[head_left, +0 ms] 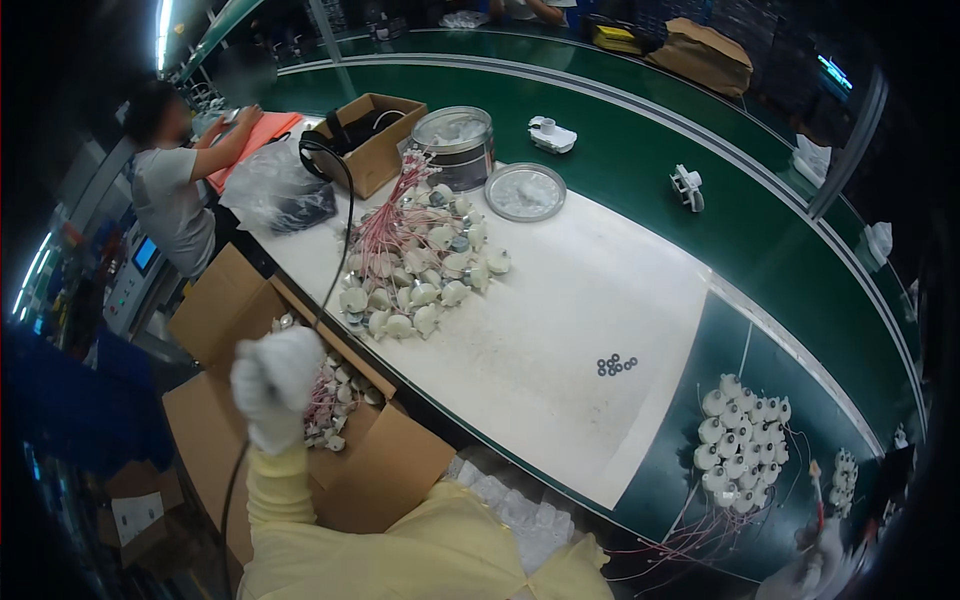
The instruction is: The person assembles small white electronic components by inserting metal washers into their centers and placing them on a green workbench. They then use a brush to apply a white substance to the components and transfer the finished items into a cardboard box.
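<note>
My left hand (278,378), in a white glove, is closed like a fist above an open cardboard box (395,465) of small white motors with pinkish wires (335,400). A black cable (347,235) passes at this hand; whether the fingers grip it is hidden. At the lower right edge my gloved right hand (820,568), dim and partly cut off, is closed round a thin red-handled brush (819,492) with a pale tip. Beside it, upright white motors (742,445) stand grouped on the green mat, wires trailing toward me. Several small dark rings (616,365) lie on the white tabletop.
A heap of wired motors (425,265) covers the table's far left, near a metal tin (453,145) and its lid (525,191) bearing a whitish substance. White parts (552,135) sit on the green conveyor (620,140). A co-worker (175,185) is at the left.
</note>
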### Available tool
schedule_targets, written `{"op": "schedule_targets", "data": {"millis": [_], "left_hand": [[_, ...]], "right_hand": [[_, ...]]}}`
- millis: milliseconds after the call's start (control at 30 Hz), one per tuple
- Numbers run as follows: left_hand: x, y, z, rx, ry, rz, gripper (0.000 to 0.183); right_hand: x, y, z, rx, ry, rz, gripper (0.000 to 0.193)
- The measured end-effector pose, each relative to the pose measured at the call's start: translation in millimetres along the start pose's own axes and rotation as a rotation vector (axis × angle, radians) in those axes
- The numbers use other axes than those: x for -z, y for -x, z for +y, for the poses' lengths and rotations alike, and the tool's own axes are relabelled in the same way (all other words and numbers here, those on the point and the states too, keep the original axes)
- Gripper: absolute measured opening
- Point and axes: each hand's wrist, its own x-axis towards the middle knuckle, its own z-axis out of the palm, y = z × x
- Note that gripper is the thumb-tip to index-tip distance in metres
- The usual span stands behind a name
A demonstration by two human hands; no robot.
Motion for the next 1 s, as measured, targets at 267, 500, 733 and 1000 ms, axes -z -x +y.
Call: {"op": "schedule_targets", "data": {"millis": [267, 500, 733, 1000], "left_hand": [[-90.7, 46.1, -47.6, -0.333, -0.193, -0.701, 0.024], [-98.5, 73.9, -45.3, -0.287, -0.279, -0.558, 0.020], [-56.1, 86.1, -58.6, -0.114, -0.394, -0.334, 0.013], [-50.3, 90.2, -78.9, -0.057, -0.374, -0.299, 0.008]], "right_hand": [[-133.0, -130.7, -73.5, -0.255, -0.618, -0.632, 0.022], [-353.7, -148.6, -97.4, -0.360, -0.670, -0.855, 0.019], [-453.2, -128.4, -96.8, -0.209, -0.286, -0.909, 0.025], [-471.6, -118.6, -93.6, -0.136, -0.156, -0.901, 0.027]]}}
